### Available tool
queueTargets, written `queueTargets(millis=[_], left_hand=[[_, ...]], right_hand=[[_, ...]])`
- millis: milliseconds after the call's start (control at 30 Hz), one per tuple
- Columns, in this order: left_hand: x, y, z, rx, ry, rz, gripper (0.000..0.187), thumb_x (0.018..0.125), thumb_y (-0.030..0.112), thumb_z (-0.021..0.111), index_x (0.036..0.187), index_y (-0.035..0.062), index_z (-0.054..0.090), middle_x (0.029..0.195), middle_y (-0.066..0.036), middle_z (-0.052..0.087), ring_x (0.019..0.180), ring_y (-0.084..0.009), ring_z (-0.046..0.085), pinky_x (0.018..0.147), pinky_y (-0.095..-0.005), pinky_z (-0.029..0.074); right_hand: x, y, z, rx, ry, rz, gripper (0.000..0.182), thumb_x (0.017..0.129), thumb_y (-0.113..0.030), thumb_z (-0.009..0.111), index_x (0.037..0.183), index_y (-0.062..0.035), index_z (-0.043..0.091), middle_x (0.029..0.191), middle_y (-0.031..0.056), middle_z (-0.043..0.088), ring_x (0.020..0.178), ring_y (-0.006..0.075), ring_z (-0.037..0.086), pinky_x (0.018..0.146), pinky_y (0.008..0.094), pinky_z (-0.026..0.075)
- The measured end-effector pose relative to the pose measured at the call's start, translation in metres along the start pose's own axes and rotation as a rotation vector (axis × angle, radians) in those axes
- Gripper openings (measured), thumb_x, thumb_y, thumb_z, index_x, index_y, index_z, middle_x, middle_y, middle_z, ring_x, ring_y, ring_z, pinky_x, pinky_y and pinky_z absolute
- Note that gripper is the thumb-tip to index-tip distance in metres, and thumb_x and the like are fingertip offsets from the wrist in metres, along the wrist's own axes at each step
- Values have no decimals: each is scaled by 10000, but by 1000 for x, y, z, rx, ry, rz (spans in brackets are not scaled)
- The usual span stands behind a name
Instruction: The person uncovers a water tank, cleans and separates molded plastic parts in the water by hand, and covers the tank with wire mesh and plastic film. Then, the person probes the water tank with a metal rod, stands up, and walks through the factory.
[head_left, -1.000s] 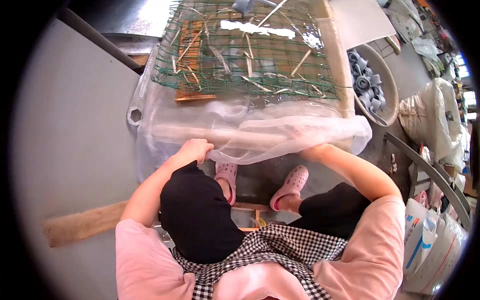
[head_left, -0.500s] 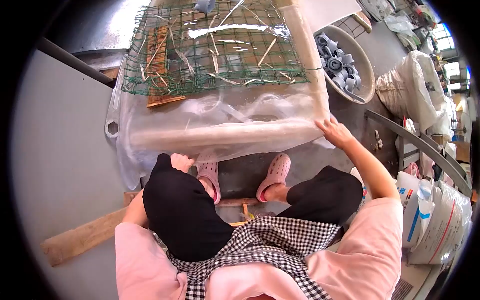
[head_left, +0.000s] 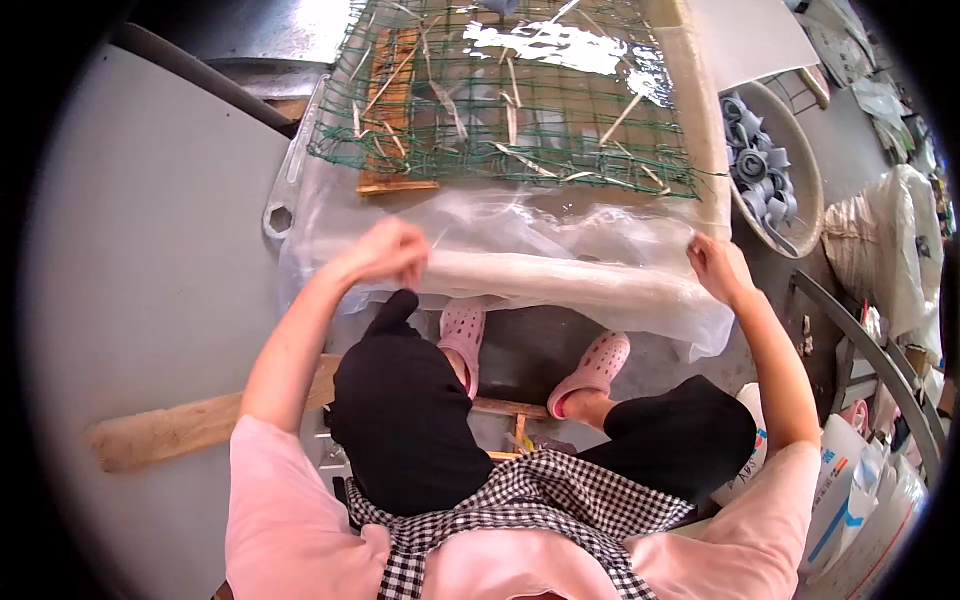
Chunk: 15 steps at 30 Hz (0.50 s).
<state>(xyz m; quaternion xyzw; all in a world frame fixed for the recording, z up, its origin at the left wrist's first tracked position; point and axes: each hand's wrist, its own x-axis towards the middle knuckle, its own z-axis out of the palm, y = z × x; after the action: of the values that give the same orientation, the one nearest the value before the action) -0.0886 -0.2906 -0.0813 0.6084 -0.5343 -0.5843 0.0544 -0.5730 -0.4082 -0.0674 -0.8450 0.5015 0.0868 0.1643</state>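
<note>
My left hand (head_left: 388, 252) is over the near left part of the clear plastic sheet (head_left: 500, 225), blurred by motion, so its fingers cannot be made out well. Near the sheet's right corner, my right hand (head_left: 718, 266) has its fingers closed in a pinch; whatever is between them is too small to name. The sheet lines a water-filled basin with a padded rim (head_left: 560, 281). Green netting (head_left: 560, 130) with pale strips tied to it lies across the water, over a wooden board (head_left: 391, 100).
A tub (head_left: 812, 190) of grey rolled pieces (head_left: 760, 165) stands right of the basin. A large wrench (head_left: 290, 180) lies at its left edge. Farther right are a curved metal bar (head_left: 870, 335) and bags (head_left: 885, 250). A wooden plank (head_left: 180, 428) lies lower left.
My left hand has risen from beside the knee to above the basin's near edge. My right hand has come off the outer corner and is now pinched above the sheet. The view has shifted.
</note>
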Motion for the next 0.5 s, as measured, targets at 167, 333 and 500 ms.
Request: queueTargets(millis=[167,333,500], left_hand=[[90,-40,-8,1265,887,-57,217,806,149,515,993,40,533,969,-118,541,942,-262,538,764,-377,428],[111,-46,-7,1439,1008,-14,187,773,186,526,865,38,595,875,-112,532,878,-233,508,728,-355,398],[94,-57,0,1396,1072,139,171,758,177,536,763,31,625,898,-121,535,904,-247,505,763,-365,393]], right_hand=[[89,-42,46,-393,268,-265,525,775,-108,574,1283,-111,444,1109,161,502,1080,312,480,810,420,458],[139,-56,81,-589,309,-247,633,788,-140,552,1382,-147,332,1132,177,501,1060,326,475,845,424,427],[155,-52,75,-719,194,-226,549,813,-186,524,1330,-63,389,1067,126,558,1048,255,488,853,385,401]])
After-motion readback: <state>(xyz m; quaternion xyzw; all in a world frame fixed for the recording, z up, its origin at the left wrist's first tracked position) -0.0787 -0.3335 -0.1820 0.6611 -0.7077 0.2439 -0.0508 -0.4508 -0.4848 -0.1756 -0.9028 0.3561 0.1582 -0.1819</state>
